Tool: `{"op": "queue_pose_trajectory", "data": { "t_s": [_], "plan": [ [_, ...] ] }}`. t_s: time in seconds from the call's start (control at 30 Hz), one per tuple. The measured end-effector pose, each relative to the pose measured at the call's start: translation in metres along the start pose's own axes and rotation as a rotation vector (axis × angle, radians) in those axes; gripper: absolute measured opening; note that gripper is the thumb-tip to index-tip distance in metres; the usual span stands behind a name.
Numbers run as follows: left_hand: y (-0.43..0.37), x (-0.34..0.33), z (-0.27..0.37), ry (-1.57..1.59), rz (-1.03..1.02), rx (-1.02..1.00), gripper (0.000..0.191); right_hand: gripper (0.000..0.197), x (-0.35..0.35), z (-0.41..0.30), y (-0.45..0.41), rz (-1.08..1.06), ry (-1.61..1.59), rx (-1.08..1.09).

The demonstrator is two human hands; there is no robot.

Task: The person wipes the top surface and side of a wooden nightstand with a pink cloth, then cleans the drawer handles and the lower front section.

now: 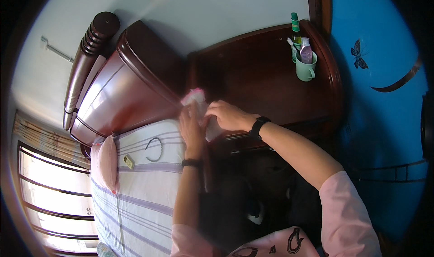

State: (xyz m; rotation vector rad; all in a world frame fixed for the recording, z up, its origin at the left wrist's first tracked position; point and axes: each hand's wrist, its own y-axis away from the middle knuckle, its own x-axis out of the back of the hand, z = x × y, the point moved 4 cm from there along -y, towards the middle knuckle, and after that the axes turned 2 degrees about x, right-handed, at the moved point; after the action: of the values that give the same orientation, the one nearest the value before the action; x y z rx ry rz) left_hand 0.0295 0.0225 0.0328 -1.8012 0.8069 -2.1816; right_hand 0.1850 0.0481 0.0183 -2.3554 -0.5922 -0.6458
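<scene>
A soft white piece with pink edging (pixel 196 94), perhaps a cloth or a packet, is between my hands at the near left corner of the dark wooden bedside cabinet (pixel 251 87). My left hand (pixel 191 128) has its fingers on the piece from the bed side. From the right, my right hand (pixel 228 116) pinches it with bent fingers and thumb. A paler part of it hangs below my right hand. Motion blur hides the exact finger contact and the shape of the piece.
A light green mug (pixel 305 71) holding a toothbrush (pixel 290 42) and a purple bottle (pixel 306 53) stands at the cabinet's far right, beside a green-capped bottle (pixel 295 24). On the striped bed (pixel 145 196) lie a twisted headband (pixel 160 148), a remote control (pixel 129 161) and a pink pillow (pixel 103 162).
</scene>
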Motion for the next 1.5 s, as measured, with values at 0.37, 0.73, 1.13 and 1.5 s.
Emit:
{"op": "queue_pose_trajectory", "data": {
  "t_s": [0.37,0.73,1.13,1.5],
  "plan": [
    [-0.005,0.003,-0.024,0.127,-0.170,0.366,0.055,0.058,-0.025,0.007,0.001,-0.192,-0.224,-0.217],
    [0.006,-0.012,-0.050,0.353,-0.067,0.334,0.048,0.063,-0.028,0.000,-0.007,-0.079,-0.149,-0.089],
    [0.019,-0.020,-0.033,0.489,-0.154,0.467,0.057,0.064,-0.055,0.036,-0.001,-0.150,-0.404,-0.154],
    [0.060,-0.035,-0.032,0.370,-0.349,0.624,0.068,0.059,-0.048,-0.023,0.017,-0.523,-0.405,-0.393]
  ]
}}
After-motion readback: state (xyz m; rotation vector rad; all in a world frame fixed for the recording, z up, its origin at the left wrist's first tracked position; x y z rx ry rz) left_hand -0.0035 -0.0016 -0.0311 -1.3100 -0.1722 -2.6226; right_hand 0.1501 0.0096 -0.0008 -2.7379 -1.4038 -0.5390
